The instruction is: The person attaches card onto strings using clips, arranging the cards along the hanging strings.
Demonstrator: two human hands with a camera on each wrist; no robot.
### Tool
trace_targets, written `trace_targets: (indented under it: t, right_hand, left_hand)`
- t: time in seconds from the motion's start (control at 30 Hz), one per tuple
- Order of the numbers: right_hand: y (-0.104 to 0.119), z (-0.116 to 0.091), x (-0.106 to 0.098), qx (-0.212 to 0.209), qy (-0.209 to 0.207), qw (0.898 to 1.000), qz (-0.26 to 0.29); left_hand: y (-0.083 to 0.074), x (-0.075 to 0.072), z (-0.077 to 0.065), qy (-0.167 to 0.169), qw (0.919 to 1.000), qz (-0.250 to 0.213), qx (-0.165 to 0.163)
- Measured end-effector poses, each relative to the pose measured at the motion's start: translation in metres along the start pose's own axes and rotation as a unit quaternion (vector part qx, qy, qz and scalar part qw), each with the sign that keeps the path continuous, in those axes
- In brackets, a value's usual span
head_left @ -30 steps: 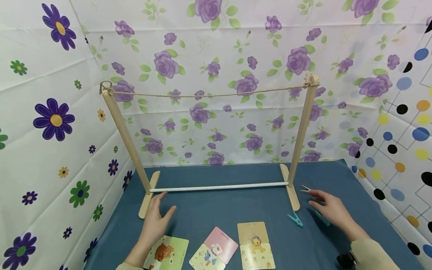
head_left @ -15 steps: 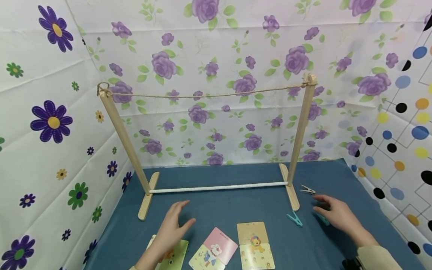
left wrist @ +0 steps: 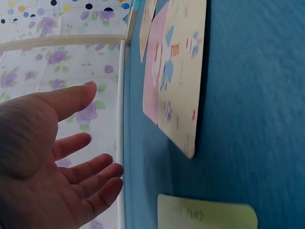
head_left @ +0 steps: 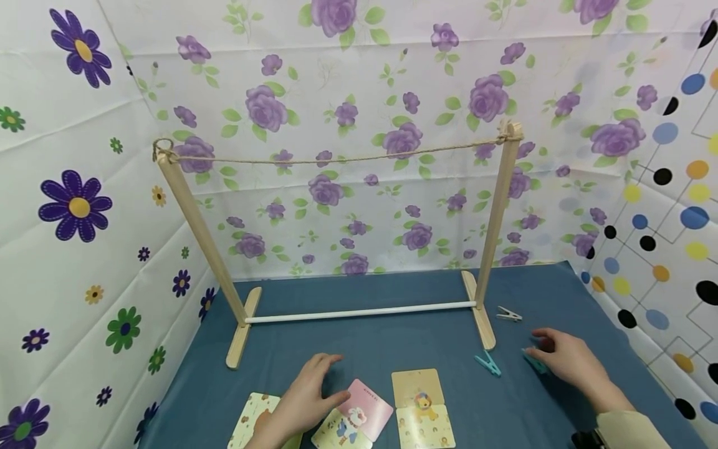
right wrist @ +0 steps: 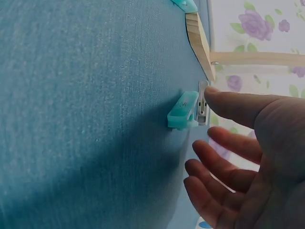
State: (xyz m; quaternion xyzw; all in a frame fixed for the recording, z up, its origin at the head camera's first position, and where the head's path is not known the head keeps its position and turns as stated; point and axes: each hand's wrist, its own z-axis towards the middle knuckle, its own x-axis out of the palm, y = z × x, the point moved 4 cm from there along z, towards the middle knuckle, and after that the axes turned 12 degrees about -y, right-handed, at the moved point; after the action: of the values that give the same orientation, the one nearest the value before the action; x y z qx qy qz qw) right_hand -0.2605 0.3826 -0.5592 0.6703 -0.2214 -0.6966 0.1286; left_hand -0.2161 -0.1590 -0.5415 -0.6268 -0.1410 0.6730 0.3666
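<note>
My left hand hovers, fingers spread, over a bear card and the left edge of a pink and cream rabbit card. It holds nothing; in the left wrist view its palm and fingers are bare. To the right lies a tan lion card. My right hand, loosely bent with nothing in it, is just above a teal clothespin, which it partly hides. A white clothespin lies beyond it, and another teal clothespin lies to the left.
A wooden frame stands behind the cards, with two posts, a twine line tied between their tops and a white rod low down. Blue cloth covers the table. Patterned fabric hangs around it.
My left hand has moved right and nearer, from beside the frame's left foot to over the cards. My right hand has drawn back from the white clothespin towards the teal one.
</note>
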Motion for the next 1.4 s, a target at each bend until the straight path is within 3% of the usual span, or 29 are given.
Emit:
trace_targets:
  t: [0.23,0.43,0.73,0.93,1.13,1.4]
  right_hand:
    - [0.005,-0.003,-0.001,0.019,0.010,0.999,-0.025]
    - [0.007,-0.002,0.004,0.041,0.023,0.998,-0.050]
    - [0.012,0.001,0.006,0.053,0.022,0.996,-0.064]
    - [0.015,0.001,0.008,0.047,0.020,0.996,-0.076]
    - [0.015,0.001,0.010,0.045,0.022,0.995,-0.084]
    - [0.016,0.002,0.010,0.047,0.024,0.994,-0.093]
  left_hand:
    - [-0.006,0.009,0.000,0.048,0.9984,0.028,-0.013]
    - [-0.015,0.019,-0.001,0.072,0.9931,0.093,0.003]
    - [-0.026,0.028,-0.001,0.045,0.9826,0.179,0.016]
    - [-0.033,0.033,-0.001,0.035,0.9794,0.199,0.006]
    - [-0.032,0.040,-0.001,0.039,0.9701,0.240,0.003]
    - [-0.036,0.039,-0.002,0.035,0.9625,0.269,-0.007]
